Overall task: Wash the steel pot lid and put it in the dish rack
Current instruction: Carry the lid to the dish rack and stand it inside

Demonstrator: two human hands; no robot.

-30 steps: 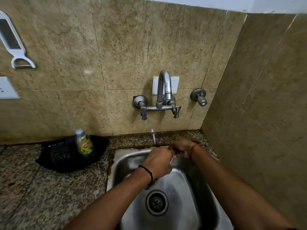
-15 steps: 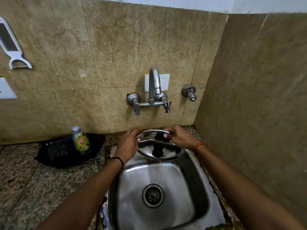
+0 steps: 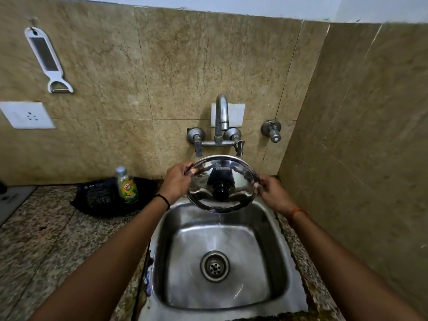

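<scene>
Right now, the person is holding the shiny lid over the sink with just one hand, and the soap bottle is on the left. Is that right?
Not quite. The head view shows both hands on the lid: the left hand and the right hand grip opposite edges. The rest is right: it is over the sink, and the soap bottle stands on the left.

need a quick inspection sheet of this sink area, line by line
surface: speckled granite counter around a steel sink, basin bare.
job's things: round steel pot lid with black knob, held tilted over the sink, water dripping off; no dish rack seen.
clutter: green dish soap bottle standing in a black tray.
grippers: left hand and right hand grip opposite lid edges.
cables: nothing seen.
surroundings: chrome wall tap, white hanging peeler, white socket.
</scene>
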